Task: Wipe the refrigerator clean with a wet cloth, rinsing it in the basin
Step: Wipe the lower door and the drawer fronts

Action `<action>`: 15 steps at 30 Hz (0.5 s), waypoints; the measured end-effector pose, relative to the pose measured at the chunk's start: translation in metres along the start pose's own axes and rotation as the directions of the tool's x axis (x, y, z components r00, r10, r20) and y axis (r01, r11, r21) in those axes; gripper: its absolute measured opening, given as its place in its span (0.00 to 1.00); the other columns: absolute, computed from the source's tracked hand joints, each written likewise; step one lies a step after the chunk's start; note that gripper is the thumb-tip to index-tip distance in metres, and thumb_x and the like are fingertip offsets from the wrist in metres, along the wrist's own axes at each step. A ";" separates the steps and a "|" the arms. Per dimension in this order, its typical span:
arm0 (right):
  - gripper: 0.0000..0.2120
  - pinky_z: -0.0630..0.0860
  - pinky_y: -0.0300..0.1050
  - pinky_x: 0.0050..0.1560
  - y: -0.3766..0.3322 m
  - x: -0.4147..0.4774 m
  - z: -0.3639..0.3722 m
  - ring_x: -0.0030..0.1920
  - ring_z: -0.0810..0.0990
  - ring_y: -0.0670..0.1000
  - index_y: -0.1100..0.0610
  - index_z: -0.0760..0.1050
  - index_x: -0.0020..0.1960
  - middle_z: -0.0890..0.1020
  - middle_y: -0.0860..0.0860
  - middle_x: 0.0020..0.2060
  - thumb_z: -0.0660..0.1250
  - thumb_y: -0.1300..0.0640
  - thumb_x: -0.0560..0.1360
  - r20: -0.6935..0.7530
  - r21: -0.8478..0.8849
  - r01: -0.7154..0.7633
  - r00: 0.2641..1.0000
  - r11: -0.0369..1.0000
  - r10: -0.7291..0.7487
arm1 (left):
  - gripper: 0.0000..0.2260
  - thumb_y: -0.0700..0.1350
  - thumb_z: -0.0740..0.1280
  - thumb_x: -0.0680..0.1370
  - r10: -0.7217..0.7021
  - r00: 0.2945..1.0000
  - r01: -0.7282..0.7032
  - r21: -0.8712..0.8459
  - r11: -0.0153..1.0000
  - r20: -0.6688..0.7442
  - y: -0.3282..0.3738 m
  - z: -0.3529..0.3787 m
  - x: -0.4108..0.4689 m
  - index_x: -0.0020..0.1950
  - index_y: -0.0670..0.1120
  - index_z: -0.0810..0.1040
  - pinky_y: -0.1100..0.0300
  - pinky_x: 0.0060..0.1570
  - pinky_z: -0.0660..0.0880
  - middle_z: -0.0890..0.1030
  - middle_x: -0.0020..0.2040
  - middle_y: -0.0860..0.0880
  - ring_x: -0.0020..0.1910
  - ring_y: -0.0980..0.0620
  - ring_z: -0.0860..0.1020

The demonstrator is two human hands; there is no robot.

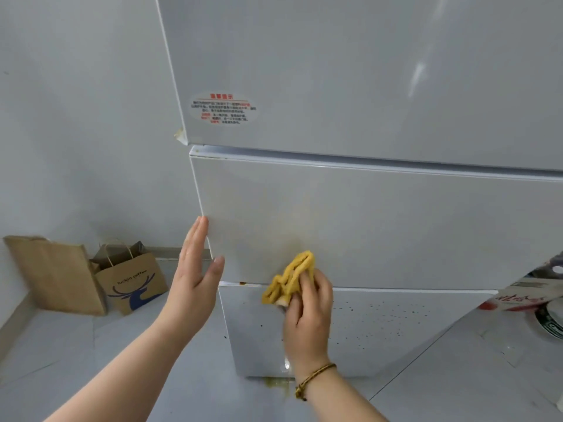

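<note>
A white refrigerator [380,220] with three stacked doors fills the upper right of the view. My right hand [307,318] grips a bunched yellow cloth [289,278] and presses it against the seam between the middle and bottom doors. A yellowish stain spreads on the middle door just above the cloth. Dark specks dot the bottom door [380,327]. My left hand [195,269] is flat with fingers extended, its fingertips at the left edge of the middle door. No basin is in sight.
Two brown paper bags [131,281] stand on the grey tiled floor by the left wall. A yellow puddle [277,383] lies on the floor under the fridge's bottom door. Packaging and a bowl-like item [545,303] sit at the right edge.
</note>
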State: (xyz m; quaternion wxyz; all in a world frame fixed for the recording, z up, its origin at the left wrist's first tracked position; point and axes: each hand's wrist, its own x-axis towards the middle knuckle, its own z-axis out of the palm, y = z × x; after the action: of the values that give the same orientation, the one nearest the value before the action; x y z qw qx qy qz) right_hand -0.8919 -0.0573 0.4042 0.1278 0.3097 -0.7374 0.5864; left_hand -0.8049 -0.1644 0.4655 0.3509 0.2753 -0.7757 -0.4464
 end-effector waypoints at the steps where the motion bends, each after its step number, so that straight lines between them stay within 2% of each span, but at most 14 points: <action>1: 0.16 0.66 0.30 0.56 0.006 0.018 -0.008 0.51 0.70 0.52 0.55 0.69 0.60 0.68 0.51 0.53 0.54 0.61 0.74 -0.087 -0.105 0.201 0.974 0.974 -0.211 | 0.24 0.35 0.56 0.78 -0.045 0.999 0.045 -0.058 0.997 -0.005 0.003 0.001 0.001 0.63 0.62 0.55 0.59 0.71 0.55 0.59 0.73 0.52 0.73 0.55 0.58; 2: 0.12 0.65 0.35 0.56 0.009 0.039 -0.014 0.50 0.70 0.53 0.57 0.69 0.57 0.68 0.53 0.52 0.54 0.62 0.76 -0.135 -0.213 0.350 0.914 0.912 -0.382 | 0.22 0.36 0.56 0.79 -0.080 0.997 0.079 -0.105 0.991 -0.008 0.004 0.001 0.002 0.64 0.61 0.55 0.62 0.68 0.56 0.61 0.72 0.51 0.71 0.57 0.60; 3: 0.10 0.65 0.41 0.54 0.006 0.062 -0.018 0.49 0.70 0.54 0.57 0.69 0.56 0.68 0.54 0.52 0.52 0.61 0.78 -0.162 -0.299 0.436 0.853 0.849 -0.495 | 0.21 0.39 0.57 0.79 -0.102 0.995 0.100 -0.141 0.985 -0.008 0.004 0.001 0.003 0.64 0.60 0.56 0.63 0.66 0.57 0.62 0.72 0.51 0.68 0.59 0.63; 5: 0.11 0.65 0.47 0.51 -0.002 0.093 -0.016 0.49 0.69 0.55 0.56 0.70 0.56 0.69 0.54 0.52 0.52 0.60 0.78 -0.169 -0.428 0.504 0.771 0.751 -0.614 | 0.20 0.47 0.59 0.76 -0.137 0.990 0.136 -0.226 0.965 0.008 0.005 0.000 0.004 0.65 0.60 0.58 0.62 0.65 0.60 0.65 0.69 0.53 0.63 0.64 0.66; 7: 0.11 0.64 0.48 0.50 -0.004 0.094 -0.001 0.48 0.69 0.55 0.53 0.70 0.56 0.69 0.53 0.53 0.51 0.56 0.78 -0.113 -0.539 0.511 0.744 0.670 -0.658 | 0.21 0.48 0.58 0.74 -0.152 0.988 0.148 -0.310 0.939 0.012 0.007 -0.003 0.007 0.65 0.58 0.59 0.67 0.64 0.63 0.68 0.64 0.57 0.65 0.62 0.66; 9: 0.09 0.63 0.46 0.52 0.009 0.074 0.020 0.49 0.68 0.53 0.51 0.70 0.55 0.69 0.51 0.53 0.53 0.54 0.78 0.048 -0.596 0.607 0.680 0.526 -0.731 | 0.18 0.42 0.58 0.79 -0.157 0.988 0.148 -0.357 0.922 0.004 0.011 -0.005 0.011 0.64 0.57 0.58 0.79 0.54 0.66 0.69 0.60 0.59 0.61 0.64 0.69; 10: 0.10 0.62 0.45 0.53 0.019 0.063 0.029 0.49 0.68 0.52 0.50 0.70 0.54 0.69 0.50 0.53 0.53 0.56 0.77 0.178 -0.588 0.694 0.613 0.416 -0.770 | 0.18 0.41 0.57 0.79 -0.154 0.988 0.142 -0.360 0.922 -0.006 0.011 -0.006 0.013 0.64 0.58 0.58 0.81 0.50 0.66 0.69 0.59 0.59 0.58 0.68 0.70; 12: 0.20 0.63 0.43 0.52 0.044 0.047 0.034 0.49 0.68 0.51 0.50 0.75 0.50 0.69 0.50 0.53 0.46 0.63 0.77 0.459 -0.506 0.842 0.448 0.189 -0.767 | 0.18 0.46 0.59 0.76 -0.140 0.990 0.129 -0.336 0.933 -0.010 0.011 -0.005 0.014 0.62 0.61 0.59 0.78 0.53 0.66 0.69 0.62 0.56 0.59 0.67 0.70; 14: 0.30 0.64 0.43 0.51 0.062 0.044 0.031 0.48 0.68 0.51 0.52 0.81 0.41 0.68 0.52 0.51 0.41 0.67 0.76 0.645 -0.430 0.903 0.319 0.015 -0.695 | 0.18 0.50 0.56 0.72 -0.150 0.988 0.134 -0.323 0.937 -0.023 0.012 -0.005 0.014 0.60 0.65 0.61 0.69 0.60 0.64 0.67 0.66 0.52 0.65 0.59 0.68; 15: 0.33 0.64 0.43 0.52 0.068 0.042 0.028 0.48 0.67 0.52 0.52 0.82 0.38 0.68 0.53 0.51 0.39 0.69 0.76 0.705 -0.407 0.912 0.280 -0.048 -0.651 | 0.17 0.51 0.55 0.71 -0.156 0.988 0.140 -0.325 0.935 -0.022 0.011 -0.006 0.013 0.59 0.65 0.61 0.66 0.61 0.63 0.67 0.67 0.51 0.66 0.56 0.67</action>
State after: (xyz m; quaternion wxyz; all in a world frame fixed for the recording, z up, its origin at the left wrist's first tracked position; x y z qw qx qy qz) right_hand -0.9609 -0.0885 0.3667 0.4491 0.6700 -0.5894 -0.0450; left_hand -0.8095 -0.1723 0.4813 0.3749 0.2823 -0.6607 -0.5859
